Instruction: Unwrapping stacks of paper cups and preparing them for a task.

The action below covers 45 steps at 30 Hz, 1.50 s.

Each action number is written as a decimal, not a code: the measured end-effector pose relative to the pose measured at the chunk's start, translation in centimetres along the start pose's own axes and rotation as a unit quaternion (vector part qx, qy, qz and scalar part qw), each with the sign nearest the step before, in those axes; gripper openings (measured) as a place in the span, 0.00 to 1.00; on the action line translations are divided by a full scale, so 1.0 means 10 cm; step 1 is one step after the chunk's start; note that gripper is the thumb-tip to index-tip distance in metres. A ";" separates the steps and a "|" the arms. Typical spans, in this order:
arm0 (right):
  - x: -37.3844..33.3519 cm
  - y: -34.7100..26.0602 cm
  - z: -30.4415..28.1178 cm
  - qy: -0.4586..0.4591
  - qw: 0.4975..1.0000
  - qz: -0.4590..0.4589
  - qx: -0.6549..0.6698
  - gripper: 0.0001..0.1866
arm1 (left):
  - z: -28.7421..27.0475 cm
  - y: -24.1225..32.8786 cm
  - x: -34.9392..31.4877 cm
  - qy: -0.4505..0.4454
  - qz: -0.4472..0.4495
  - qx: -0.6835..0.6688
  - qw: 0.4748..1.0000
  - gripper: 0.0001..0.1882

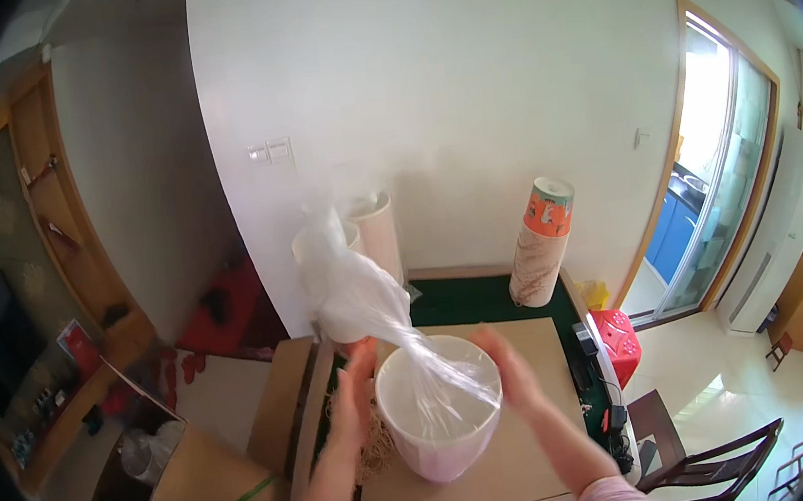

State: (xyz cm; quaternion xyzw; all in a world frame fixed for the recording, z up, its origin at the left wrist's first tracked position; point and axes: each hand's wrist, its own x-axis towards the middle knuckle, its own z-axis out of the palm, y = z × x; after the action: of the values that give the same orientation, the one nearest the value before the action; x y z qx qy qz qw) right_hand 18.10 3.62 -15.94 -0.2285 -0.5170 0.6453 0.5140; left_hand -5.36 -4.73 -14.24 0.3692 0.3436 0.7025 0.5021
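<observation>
A round, smooth white tub (432,464), tapering toward its base, is at the near part of a flat brown cardboard sheet (544,412). The left hand (352,402) and right hand (514,368) flank its rim, one per side; with the blur, whether either grips it cannot be told. A thin, crinkled, translucent plastic bag (363,299) trails from its mouth up leftward. Straw-like shreds (375,449) lie left of the tub; a tall patterned cylindrical stack (539,254) stands beyond on green surfacing (466,302).
</observation>
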 end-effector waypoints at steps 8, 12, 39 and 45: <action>-0.82 1.38 -0.21 0.204 0.977 0.061 0.028 0.30 | -0.83 -1.54 -0.55 0.063 -0.071 0.408 0.908 0.23; -1.10 2.72 -1.00 0.235 0.966 0.108 0.024 0.25 | -0.94 -1.96 -1.05 0.013 0.014 0.394 0.919 0.26; -0.76 0.78 -0.84 0.226 0.965 0.079 -0.105 0.25 | -0.83 -1.10 -0.70 0.140 -0.049 0.205 0.968 0.24; -1.39 1.62 -0.72 0.195 0.979 0.050 -0.023 0.27 | -0.30 -1.19 -0.80 0.059 -0.012 0.279 0.958 0.22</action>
State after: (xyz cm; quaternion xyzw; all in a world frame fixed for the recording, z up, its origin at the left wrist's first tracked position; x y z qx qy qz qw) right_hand 22.23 -4.80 -36.45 -0.3868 -0.4095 0.6013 0.5667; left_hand -0.77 -9.67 -27.23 0.4486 0.5594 0.5932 0.3660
